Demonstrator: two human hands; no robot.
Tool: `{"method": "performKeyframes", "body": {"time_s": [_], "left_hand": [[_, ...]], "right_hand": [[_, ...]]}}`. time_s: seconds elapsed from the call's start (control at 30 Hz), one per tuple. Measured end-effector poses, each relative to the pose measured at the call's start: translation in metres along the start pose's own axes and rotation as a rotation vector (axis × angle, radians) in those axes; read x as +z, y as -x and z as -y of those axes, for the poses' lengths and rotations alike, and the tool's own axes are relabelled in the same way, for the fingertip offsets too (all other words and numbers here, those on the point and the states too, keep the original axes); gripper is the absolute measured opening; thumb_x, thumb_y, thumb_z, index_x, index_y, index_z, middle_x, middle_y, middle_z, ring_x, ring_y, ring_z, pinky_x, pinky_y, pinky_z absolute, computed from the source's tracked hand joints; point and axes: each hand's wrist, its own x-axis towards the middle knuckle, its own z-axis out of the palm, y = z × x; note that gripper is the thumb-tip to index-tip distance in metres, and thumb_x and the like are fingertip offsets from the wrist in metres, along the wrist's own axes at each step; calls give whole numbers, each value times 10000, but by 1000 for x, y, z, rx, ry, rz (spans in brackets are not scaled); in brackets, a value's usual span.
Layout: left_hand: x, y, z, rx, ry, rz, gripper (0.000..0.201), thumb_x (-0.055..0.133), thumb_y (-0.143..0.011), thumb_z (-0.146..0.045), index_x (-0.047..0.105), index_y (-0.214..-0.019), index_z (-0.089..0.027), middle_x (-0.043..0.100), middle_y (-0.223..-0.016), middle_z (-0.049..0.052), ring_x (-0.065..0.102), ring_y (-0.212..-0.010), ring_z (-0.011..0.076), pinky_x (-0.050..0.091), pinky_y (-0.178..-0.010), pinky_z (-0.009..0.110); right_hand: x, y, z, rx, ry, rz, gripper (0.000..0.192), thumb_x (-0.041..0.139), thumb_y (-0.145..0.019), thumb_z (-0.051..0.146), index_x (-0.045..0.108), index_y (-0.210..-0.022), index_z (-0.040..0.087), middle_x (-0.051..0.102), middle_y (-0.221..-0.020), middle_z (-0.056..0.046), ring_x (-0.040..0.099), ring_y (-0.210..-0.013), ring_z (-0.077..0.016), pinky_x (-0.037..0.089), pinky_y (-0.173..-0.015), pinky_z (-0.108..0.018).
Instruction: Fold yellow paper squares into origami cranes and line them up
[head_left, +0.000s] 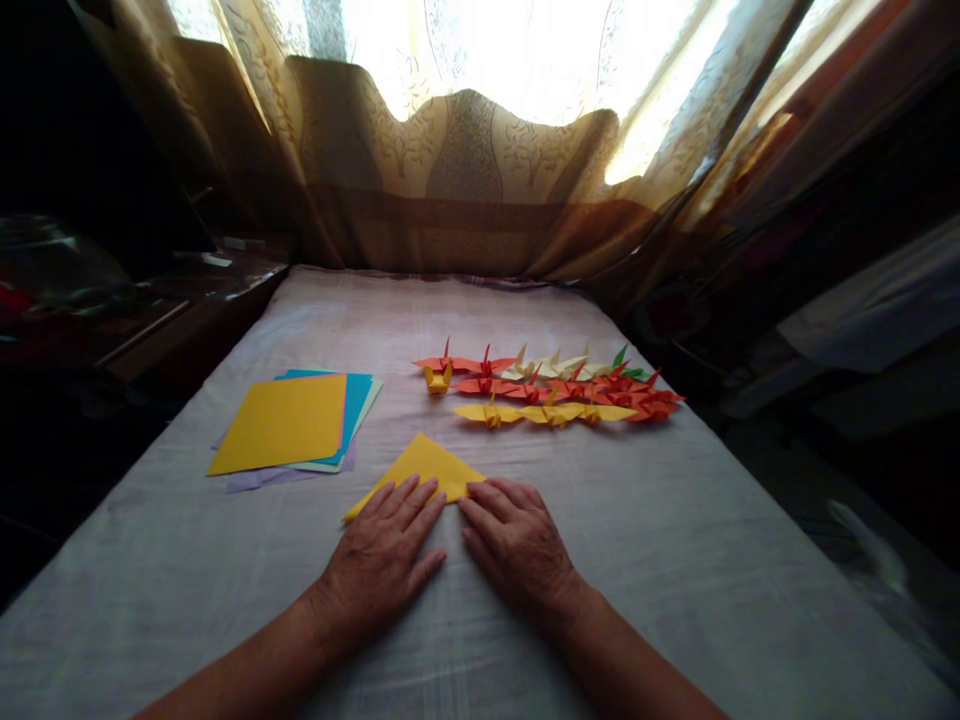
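A yellow sheet of paper, folded into a triangle, lies flat on the cloth-covered table in front of me. My left hand lies palm down on its near left part, fingers spread and pressing. Beside it, my right hand presses the near right part the same way. Both hands lie flat on the fold and neither grips it. The near edge of the triangle is hidden under my fingers.
A stack of square coloured sheets, yellow on top, lies to the left. Several folded paper cranes in red, yellow, cream and green stand in rows at the centre right. Curtains hang behind the table's far edge; dark furniture flanks both sides.
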Motion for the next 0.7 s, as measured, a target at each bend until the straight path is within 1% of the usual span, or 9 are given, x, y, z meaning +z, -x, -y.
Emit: {"method": "performKeyframes", "body": {"time_s": [0.13, 0.3, 0.37, 0.47, 0.6, 0.7], "left_hand": [[-3, -2, -1, 14, -23, -13, 522, 435, -983, -454, 509, -1425, -186, 552, -1443, 105, 521, -1315, 294, 386, -1110, 458], [-5, -3, -1, 36, -72, -40, 521, 422, -993, -488, 552, -1387, -172, 576, -1417, 112, 550, -1285, 287, 402, -1092, 442], [-5, -3, -1, 32, -80, -48, 525, 411, -995, -503, 561, -1380, -178, 577, -1417, 107, 547, -1289, 284, 397, -1096, 437], [-3, -2, 1, 36, -78, -37, 525, 418, -990, -493, 544, -1396, -185, 576, -1420, 100, 545, -1287, 283, 393, -1094, 436], [0, -1, 2, 42, -68, -40, 528, 430, -985, -484, 526, -1408, -183, 559, -1437, 99, 530, -1295, 290, 384, -1091, 444], [0, -1, 3, 35, -66, -26, 525, 437, -984, -487, 518, -1416, -200, 544, -1452, 93, 508, -1311, 288, 361, -1102, 445]], "right_hand": [[-4, 2, 4, 55, 19, 20, 258, 571, -940, 291, 659, -1179, 246, 668, -1193, -73, 550, -1106, -244, 382, -960, -378], [-7, -2, 18, 143, 16, 101, 427, 627, -910, 422, 584, -1319, 305, 622, -1168, -82, 529, -1078, -263, 380, -921, -401], [-7, -1, 21, 176, 20, 112, 450, 616, -910, 468, 574, -1334, 324, 607, -1185, -89, 520, -1094, -269, 373, -924, -410], [-8, 4, 18, 246, 46, 107, 427, 603, -912, 496, 602, -1304, 325, 592, -1232, -101, 512, -1122, -275, 365, -935, -420], [-11, 14, 8, 352, 131, 119, 424, 594, -918, 485, 618, -1302, 308, 588, -1287, -124, 502, -1176, -296, 370, -944, -435], [-13, 19, 4, 389, 170, 141, 435, 581, -924, 485, 611, -1318, 305, 571, -1348, -135, 489, -1227, -309, 374, -961, -449]]}}
